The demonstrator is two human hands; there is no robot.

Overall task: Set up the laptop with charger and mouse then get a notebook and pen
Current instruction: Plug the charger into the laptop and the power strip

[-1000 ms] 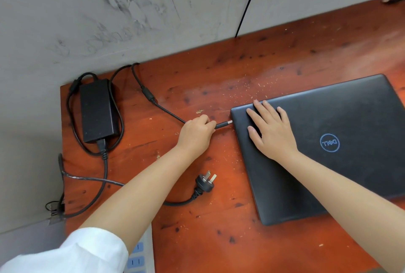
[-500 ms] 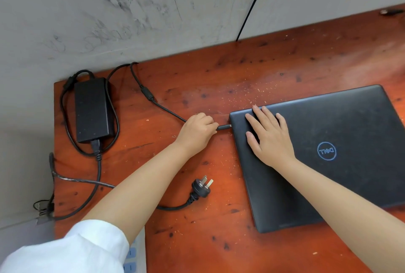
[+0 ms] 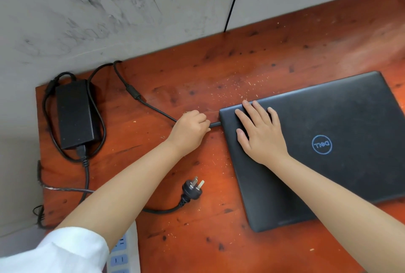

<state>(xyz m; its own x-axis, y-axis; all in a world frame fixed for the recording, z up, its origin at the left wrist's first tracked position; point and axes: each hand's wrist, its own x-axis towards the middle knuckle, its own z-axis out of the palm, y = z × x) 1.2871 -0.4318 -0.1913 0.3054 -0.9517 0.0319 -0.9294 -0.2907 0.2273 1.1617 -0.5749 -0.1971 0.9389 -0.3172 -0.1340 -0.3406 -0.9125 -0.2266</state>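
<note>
A closed black laptop (image 3: 328, 141) lies on the red wooden table (image 3: 219, 71). My right hand (image 3: 260, 132) rests flat on its near-left corner, fingers spread. My left hand (image 3: 190, 129) is closed on the charger's barrel connector (image 3: 215, 124), whose tip meets the laptop's left edge. The black charger brick (image 3: 74, 115) lies at the table's far left, its thin cable (image 3: 135, 97) running to my left hand. The wall plug (image 3: 192, 187) lies loose on the table below my left forearm. No mouse, notebook or pen is in view.
A white power strip (image 3: 122, 253) with blue sockets shows at the bottom, partly under my left sleeve. Grey wall panels (image 3: 131, 9) stand close behind the table. The table's left edge is just past the charger brick. Small wood crumbs dot the surface.
My left hand has pushed the connector rightward until its tip reaches the laptop's left edge. My right hand has stayed pressed on the lid.
</note>
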